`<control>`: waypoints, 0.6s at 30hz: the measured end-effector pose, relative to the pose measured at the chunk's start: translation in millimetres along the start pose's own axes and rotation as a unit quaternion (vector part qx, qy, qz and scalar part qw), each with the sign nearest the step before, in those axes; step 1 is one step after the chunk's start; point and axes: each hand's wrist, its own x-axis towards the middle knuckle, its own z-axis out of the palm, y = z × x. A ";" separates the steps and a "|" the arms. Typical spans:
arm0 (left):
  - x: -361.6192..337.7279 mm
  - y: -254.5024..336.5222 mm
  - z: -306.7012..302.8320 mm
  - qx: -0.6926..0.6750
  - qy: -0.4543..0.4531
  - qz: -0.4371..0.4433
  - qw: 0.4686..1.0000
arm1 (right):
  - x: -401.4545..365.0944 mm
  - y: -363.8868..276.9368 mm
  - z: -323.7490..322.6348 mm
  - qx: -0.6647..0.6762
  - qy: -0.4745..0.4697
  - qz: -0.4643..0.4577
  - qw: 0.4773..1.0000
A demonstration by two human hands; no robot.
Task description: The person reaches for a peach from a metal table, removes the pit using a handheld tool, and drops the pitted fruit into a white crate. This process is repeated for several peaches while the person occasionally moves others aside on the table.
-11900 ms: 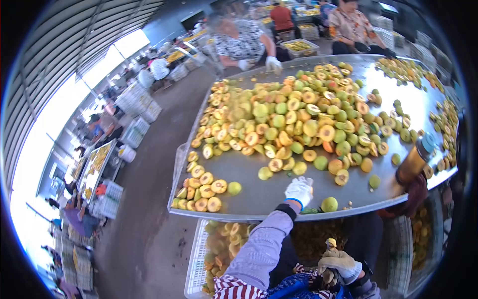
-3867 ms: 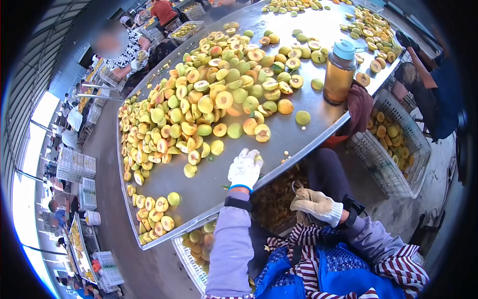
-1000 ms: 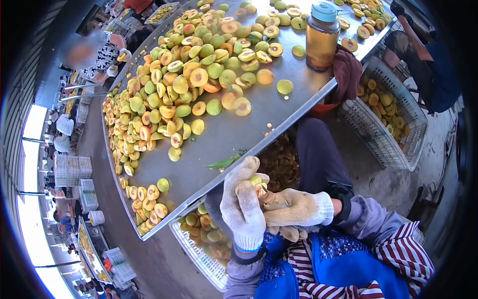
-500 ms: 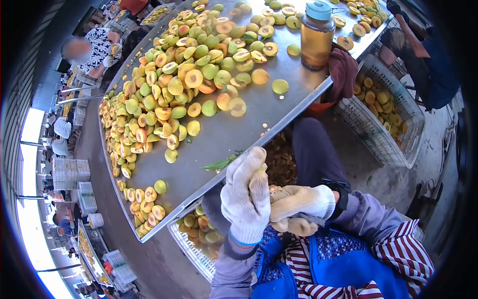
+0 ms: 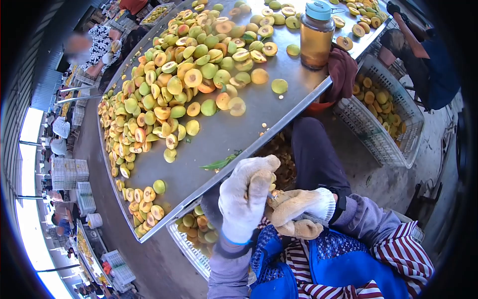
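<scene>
My left hand [image 5: 246, 194], in a whitish knit glove, is closed in front of my lap. A sliver of yellow-green fruit [image 5: 273, 181], apparently an apricot half, shows between its fingers. Close against it, my right hand [image 5: 297, 212] wears a stained glove and is curled shut. A small metallic tip shows by its thumb; the rest of what it grips is hidden. Beyond both hands, a large heap of halved apricots [image 5: 174, 87] covers much of the metal table [image 5: 199, 154]. A green leaf [image 5: 219, 163] lies near the table edge.
A bottle with a blue lid [image 5: 317, 37] stands beside a maroon cloth [image 5: 343, 74] at the table's edge. Right of it is a crate of fruit [image 5: 383, 144]; another crate [image 5: 191, 249] sits below the table. Other people work at left and upper right.
My left hand has turned, its fingers now bent toward the right hand, and a bit of fruit shows between them. The right hand has barely moved.
</scene>
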 end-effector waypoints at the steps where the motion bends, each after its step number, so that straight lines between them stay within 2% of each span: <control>1: -1.0 7.4 -3.1 -0.069 -0.030 -0.081 0.994 | 1.3 -0.5 3.5 0.010 -0.005 0.002 1.000; 2: 1.1 20.7 -1.3 -0.150 -0.045 -0.110 0.981 | 0.7 1.7 16.7 -0.020 0.038 -0.019 0.999; 3: -1.2 19.8 -2.4 -0.109 -0.044 -0.103 0.988 | 1.4 2.3 27.4 -0.050 0.078 -0.041 0.995; 4: -3.3 17.9 -3.6 -0.068 -0.044 -0.094 0.992 | 1.6 2.2 29.8 -0.058 0.075 -0.044 0.995; 6: -4.8 7.2 0.3 0.055 0.005 0.017 0.998 | 1.9 2.8 27.0 -0.066 0.056 -0.044 0.995; 8: -4.7 -2.7 3.6 0.150 0.047 0.122 0.980 | 2.2 3.1 7.5 -0.058 0.014 -0.036 0.998; 10: 1.0 -7.2 5.9 0.218 0.082 0.224 0.946 | 2.9 3.3 3.5 -0.067 0.028 -0.048 0.996; 11: -0.2 -6.7 7.4 0.186 0.083 0.177 0.963 | 2.5 4.6 6.7 -0.082 0.069 -0.066 0.992; 13: 0.9 -12.2 8.6 0.201 0.078 0.177 0.960 | 2.2 5.4 7.8 -0.074 0.063 -0.072 0.993; 14: 2.0 -13.8 8.6 0.210 0.077 0.178 0.958 | 2.2 3.2 4.2 -0.053 0.015 -0.060 0.997; 16: 1.7 0.9 5.0 0.097 0.027 -0.006 0.995 | -0.8 5.4 -8.0 -0.030 0.015 -0.057 0.998; 17: -0.3 6.0 4.2 0.039 0.001 -0.101 0.994 | -4.1 15.0 -16.7 -0.026 0.063 -0.064 0.996; 18: -0.4 5.0 4.7 0.072 0.010 -0.068 0.995 | -0.9 16.4 -20.8 -0.045 0.076 -0.086 0.992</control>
